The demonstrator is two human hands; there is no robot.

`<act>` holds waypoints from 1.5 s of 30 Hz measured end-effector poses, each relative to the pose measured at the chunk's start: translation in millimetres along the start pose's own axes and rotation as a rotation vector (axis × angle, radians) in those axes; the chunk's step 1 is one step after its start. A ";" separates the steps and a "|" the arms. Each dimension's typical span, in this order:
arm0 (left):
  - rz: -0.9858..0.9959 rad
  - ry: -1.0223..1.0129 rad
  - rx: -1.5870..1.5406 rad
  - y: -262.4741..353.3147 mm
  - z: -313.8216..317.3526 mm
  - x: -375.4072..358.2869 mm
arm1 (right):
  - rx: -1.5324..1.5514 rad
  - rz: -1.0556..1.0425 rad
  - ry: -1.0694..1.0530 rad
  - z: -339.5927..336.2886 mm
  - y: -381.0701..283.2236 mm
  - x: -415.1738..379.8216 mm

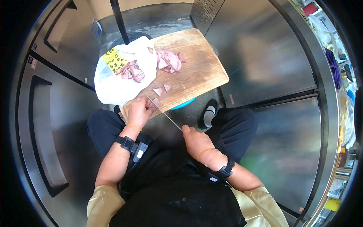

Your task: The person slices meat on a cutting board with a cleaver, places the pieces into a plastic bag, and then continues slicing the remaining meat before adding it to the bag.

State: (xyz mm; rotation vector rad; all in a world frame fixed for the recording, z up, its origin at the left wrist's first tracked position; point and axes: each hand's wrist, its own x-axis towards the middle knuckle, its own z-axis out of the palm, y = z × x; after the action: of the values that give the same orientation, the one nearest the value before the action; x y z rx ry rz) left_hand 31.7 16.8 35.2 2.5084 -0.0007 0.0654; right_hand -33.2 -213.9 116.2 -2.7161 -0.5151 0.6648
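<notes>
Nearby, a bag (107, 85) overlaps the board (204, 68); left hand (138, 112) holds meat slice (155, 103), right hand (197, 141) grips knife (169, 117).

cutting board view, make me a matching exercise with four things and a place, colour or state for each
1. knife
2. board
3. bag
4. left hand

A. white, with a yellow patch
B. fingers at a meat piece
C. held in the right hand
D. pale brown

Pairs: 1-C, 2-D, 3-A, 4-B
</notes>
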 end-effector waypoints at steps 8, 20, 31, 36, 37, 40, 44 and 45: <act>-0.027 -0.012 -0.038 -0.8 2.0 0.1 | 0.031 0.021 -0.062 2.0 -1.8 4.6; 0.004 0.037 -0.234 -10.7 9.6 -4.4 | 0.333 -0.095 0.084 -6.8 27.2 30.5; 0.094 0.067 -0.095 13.1 11.9 20.7 | 1.424 -0.035 -0.214 -64.7 88.4 57.1; 0.151 -0.035 0.162 20.8 15.2 43.2 | 1.675 -0.106 -0.301 -56.9 113.9 72.5; 0.149 -0.068 0.131 24.0 13.9 47.5 | 1.713 -0.124 -0.307 -58.5 113.9 72.7; 0.177 -0.066 0.226 32.0 13.5 52.9 | 1.777 -0.172 -0.299 -60.4 116.6 75.6; 0.180 -0.100 0.298 51.2 12.1 56.9 | 1.854 -0.172 -0.278 -57.7 119.5 79.8; 0.209 -0.110 0.353 56.7 13.1 58.6 | 1.865 -0.164 -0.271 -56.3 120.9 81.1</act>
State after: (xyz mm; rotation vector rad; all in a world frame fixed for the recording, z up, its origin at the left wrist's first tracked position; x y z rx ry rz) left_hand 89.9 -35.8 60.9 2.8526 -0.3232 0.0133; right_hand 94.2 -299.8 88.9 -0.8345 -0.0079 0.7990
